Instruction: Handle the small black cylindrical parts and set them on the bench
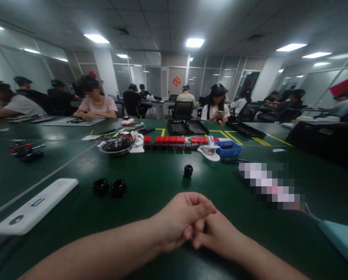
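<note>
My left hand (188,216) lies over my right hand (216,229), and the two are clasped above the near part of the green table (150,210). The left fingers are curled against the right hand, and the right fingers are bent too. No object shows between them, though the palms are hidden. Just beyond my hands stands a small black round part (187,171), apart from them. To the left, two larger black ring-like parts, one (100,187) beside the other (118,188), rest on the tabletop.
A long white device (36,206) lies at left, a pixelated flat item (270,186) and a pale teal object (344,237) at right. Farther back are a metal bowl (115,147), a red strip (170,139), white clamps (210,149) and a blue bin (229,147). Several people sit beyond.
</note>
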A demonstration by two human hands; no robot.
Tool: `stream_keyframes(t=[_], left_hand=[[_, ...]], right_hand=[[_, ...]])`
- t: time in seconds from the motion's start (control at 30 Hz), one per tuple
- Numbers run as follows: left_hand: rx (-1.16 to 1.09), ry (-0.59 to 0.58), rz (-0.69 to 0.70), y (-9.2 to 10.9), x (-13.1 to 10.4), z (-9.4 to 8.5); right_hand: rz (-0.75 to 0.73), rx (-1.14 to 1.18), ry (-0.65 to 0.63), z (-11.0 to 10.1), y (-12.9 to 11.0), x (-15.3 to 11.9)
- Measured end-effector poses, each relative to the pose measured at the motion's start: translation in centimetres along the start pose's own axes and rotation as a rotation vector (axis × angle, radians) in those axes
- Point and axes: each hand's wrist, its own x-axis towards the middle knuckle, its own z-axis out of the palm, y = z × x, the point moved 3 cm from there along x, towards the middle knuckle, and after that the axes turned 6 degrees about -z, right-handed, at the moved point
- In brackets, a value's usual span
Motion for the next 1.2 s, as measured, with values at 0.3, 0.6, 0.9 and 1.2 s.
stream_keyframes(t=[0.3, 0.6, 0.9, 1.2], left_hand=[[1.152, 0.310, 0.456, -0.2, -0.2, -6.0], [1.390, 0.338, 0.517, -0.5, -0.1, -8.2], [1.613, 0.089, 0.238, -1.8, 0.6, -8.3], [1.605, 0.168, 0.264, -2.5, 0.7, -7.2]], right_hand=[[-0.048, 0.017, 0.038, 0.1, 0.5, -0.4], [-0.020, 0.006, 0.030, 0.0, 0.3, -0.3], [-0.011, 0.033, 0.113, -0.1, 0.5, -0.4], [-0.024, 0.028, 0.077, 0.0, -0.1, -0.3]])
